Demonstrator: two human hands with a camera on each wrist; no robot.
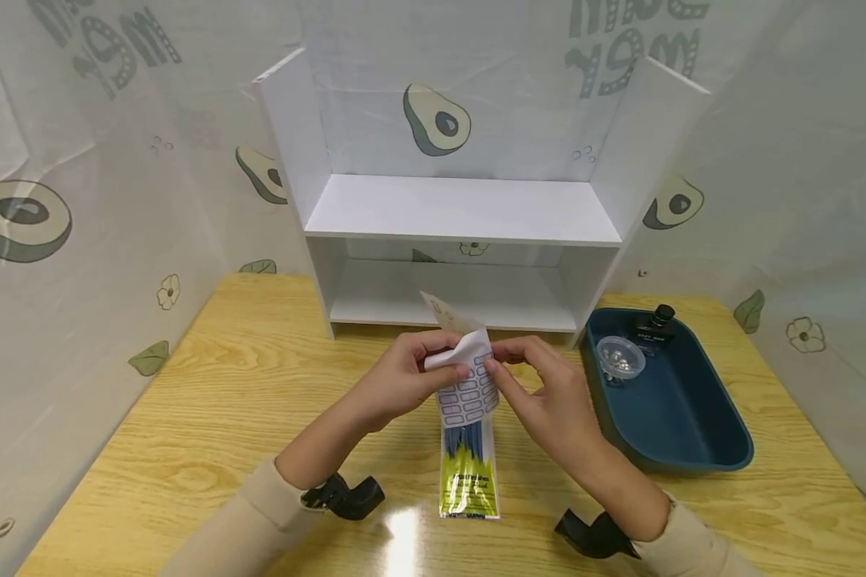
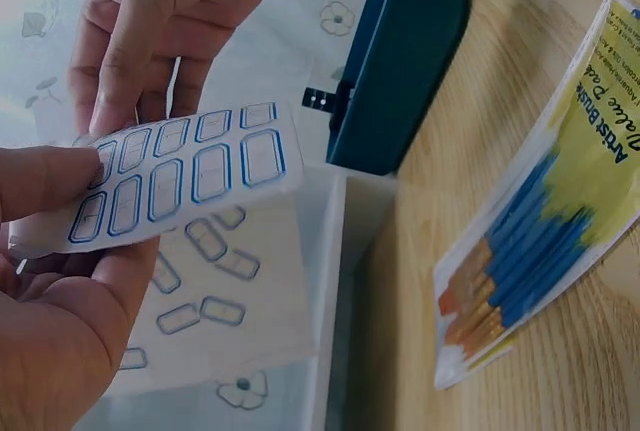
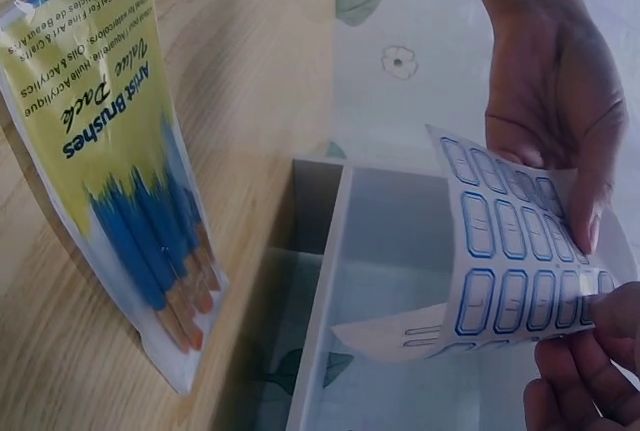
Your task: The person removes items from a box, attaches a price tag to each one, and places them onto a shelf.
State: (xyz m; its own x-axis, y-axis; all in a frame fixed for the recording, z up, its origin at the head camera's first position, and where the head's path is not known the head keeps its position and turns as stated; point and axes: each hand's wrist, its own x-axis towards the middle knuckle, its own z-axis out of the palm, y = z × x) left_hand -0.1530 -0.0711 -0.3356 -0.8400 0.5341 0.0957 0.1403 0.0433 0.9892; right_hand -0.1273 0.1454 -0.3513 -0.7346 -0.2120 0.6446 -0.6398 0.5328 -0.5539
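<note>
A sheet of blue-outlined labels (image 1: 469,398) is held up over the table between both hands, its upper part bent over. The left hand (image 1: 404,378) pinches its left side between thumb and fingers. At the sheet's right edge, the right hand (image 1: 548,393) pinches with thumb and forefinger. In the left wrist view a second layer with scattered labels (image 2: 215,301) hangs behind the front sheet (image 2: 165,181). Below the hands a pack of artist brushes (image 1: 469,481) lies on the table, yellow-green printed, with blue brushes inside; neither hand touches it.
A white shelf unit (image 1: 462,210) stands at the back of the wooden table (image 1: 245,361). To the right is a dark teal bin (image 1: 678,401) holding a round clear container (image 1: 621,357) and a black bottle (image 1: 655,324). Patterned curtains surround the table.
</note>
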